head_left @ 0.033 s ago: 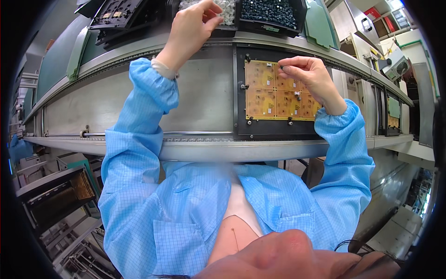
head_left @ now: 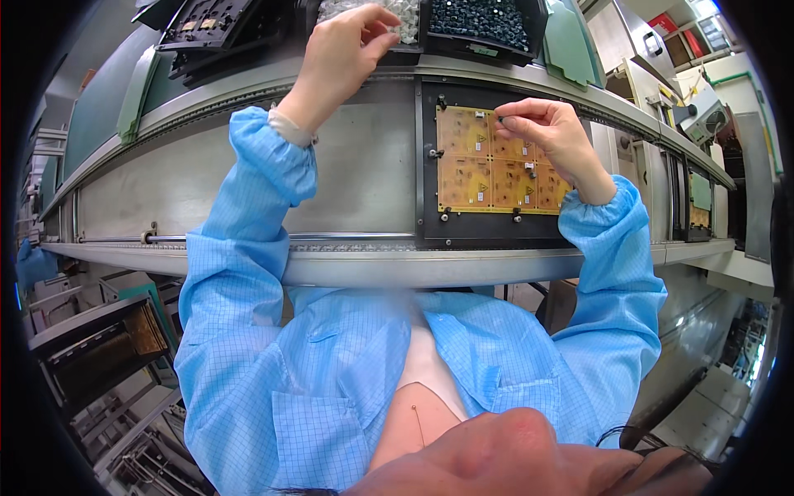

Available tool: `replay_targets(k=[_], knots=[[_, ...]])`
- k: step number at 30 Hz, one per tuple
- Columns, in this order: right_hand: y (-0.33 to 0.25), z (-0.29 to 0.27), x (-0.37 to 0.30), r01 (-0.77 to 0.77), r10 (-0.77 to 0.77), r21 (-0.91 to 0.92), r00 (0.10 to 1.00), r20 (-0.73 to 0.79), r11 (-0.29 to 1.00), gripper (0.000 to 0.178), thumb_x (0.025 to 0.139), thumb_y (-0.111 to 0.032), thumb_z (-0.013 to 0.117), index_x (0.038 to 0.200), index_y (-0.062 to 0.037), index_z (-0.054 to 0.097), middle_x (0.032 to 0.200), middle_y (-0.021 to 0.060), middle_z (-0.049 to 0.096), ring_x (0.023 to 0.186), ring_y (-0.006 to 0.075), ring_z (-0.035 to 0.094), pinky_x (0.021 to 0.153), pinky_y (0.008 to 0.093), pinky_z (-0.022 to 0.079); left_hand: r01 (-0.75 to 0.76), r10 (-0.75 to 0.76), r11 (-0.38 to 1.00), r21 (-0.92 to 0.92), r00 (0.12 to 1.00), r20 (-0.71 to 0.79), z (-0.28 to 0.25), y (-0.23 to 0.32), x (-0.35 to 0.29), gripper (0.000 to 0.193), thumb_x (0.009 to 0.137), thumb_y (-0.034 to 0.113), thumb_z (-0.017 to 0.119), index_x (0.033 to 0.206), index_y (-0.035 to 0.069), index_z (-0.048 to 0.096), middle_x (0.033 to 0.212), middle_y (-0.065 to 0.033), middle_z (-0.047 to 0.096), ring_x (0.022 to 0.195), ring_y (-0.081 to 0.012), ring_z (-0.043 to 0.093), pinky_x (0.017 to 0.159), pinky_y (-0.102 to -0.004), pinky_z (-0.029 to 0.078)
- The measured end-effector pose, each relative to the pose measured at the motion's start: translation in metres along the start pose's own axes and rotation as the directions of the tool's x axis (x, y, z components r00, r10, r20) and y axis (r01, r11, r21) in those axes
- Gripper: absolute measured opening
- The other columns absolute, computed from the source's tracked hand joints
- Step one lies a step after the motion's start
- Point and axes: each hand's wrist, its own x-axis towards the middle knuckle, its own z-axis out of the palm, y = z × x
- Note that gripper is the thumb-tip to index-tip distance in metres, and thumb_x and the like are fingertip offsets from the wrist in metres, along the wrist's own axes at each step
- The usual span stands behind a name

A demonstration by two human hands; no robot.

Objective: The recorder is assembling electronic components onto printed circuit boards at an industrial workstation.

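My left hand [head_left: 351,51] is over the bin of small white parts [head_left: 409,18] at the far side, its thumb and forefinger apart, with nothing visible between them. With thumb and forefinger my right hand [head_left: 547,136] pinches a small dark component [head_left: 499,120]. That hand hovers above a yellow-brown circuit board panel [head_left: 463,169], which is divided into several sections and carries a few white parts. The panel sits in a black carrier frame [head_left: 427,223] with small knobs round its edge. My right hand and wrist hide the panel's right side.
Right of the white parts stands a black bin of dark blue parts [head_left: 484,25]. Black trays [head_left: 207,26] are stacked at the far left. Metal conveyor rails [head_left: 356,263] run across in front of me and behind the carrier. Green sheets [head_left: 571,50] stand at the far right.
My left hand and wrist have shifted very slightly toward me. The right hand holds its place over the panel, still pinching the dark component.
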Motion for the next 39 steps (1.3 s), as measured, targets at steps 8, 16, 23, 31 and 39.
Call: replay_targets(k=[8,16,23,31,39], knots=[[0.016,0.014,0.011,0.178,-0.215,-0.379,0.975,-0.059,0.908,0.019,0.09,0.004,0.067,0.11,0.0018,0.067,0.098,0.0048,0.071,0.091,0.0111,0.069,0.085,0.0244,0.056,0.138,-0.085,0.954,-0.267,0.976,0.199,0.001,0.019,-0.043,0.011,0.089,0.003,0.072,0.101,0.001,0.073,0.093,-0.0033,0.069,0.087,-0.0115,0.069,0.08,-0.024,0.056],[0.016,0.024,0.009,0.251,-0.381,-0.597,0.919,-0.099,0.762,0.025,0.085,0.004,0.071,0.109,-0.0023,0.066,0.095,0.0034,0.071,0.083,0.0073,0.064,0.072,0.021,0.05,0.274,-0.164,0.877,-0.393,0.942,0.292,0.003,0.022,-0.053,0.011,0.09,0.001,0.07,0.101,0.001,0.072,0.096,-0.0041,0.072,0.09,-0.0125,0.07,0.084,-0.0245,0.056],[0.022,0.024,0.009,0.219,-0.381,-0.589,0.91,-0.165,0.778,0.026,0.083,0.002,0.074,0.107,-0.0038,0.067,0.093,0.003,0.073,0.079,0.006,0.064,0.07,0.0204,0.049,0.13,0.023,0.909,-0.397,0.933,0.358,0.009,0.038,-0.063,0.01,0.085,0.003,0.071,0.095,0.002,0.071,0.091,-0.0089,0.069,0.087,-0.021,0.07,0.076,-0.0311,0.056],[0.012,0.023,0.008,0.142,-0.321,-0.623,0.929,-0.185,0.769,0.027,0.082,0.003,0.075,0.106,-0.0032,0.067,0.091,0.0045,0.075,0.076,0.0048,0.063,0.069,0.0198,0.05,-0.1,0.411,0.839,-0.534,0.761,0.503,0.022,0.051,-0.082,0.004,0.085,0.009,0.071,0.087,0.008,0.069,0.089,-0.0049,0.066,0.09,-0.0244,0.065,0.082,-0.0373,0.05],[0.006,0.019,0.011,0.079,-0.229,-0.594,0.957,-0.181,0.801,0.028,0.08,0.004,0.075,0.106,-0.0021,0.067,0.091,0.0042,0.075,0.076,0.0043,0.064,0.069,0.0196,0.051,-0.182,0.473,0.834,-0.521,0.723,0.504,0.027,0.05,-0.087,0.004,0.084,0.011,0.071,0.087,0.011,0.069,0.091,-0.0001,0.067,0.095,-0.0197,0.063,0.089,-0.0364,0.043]])
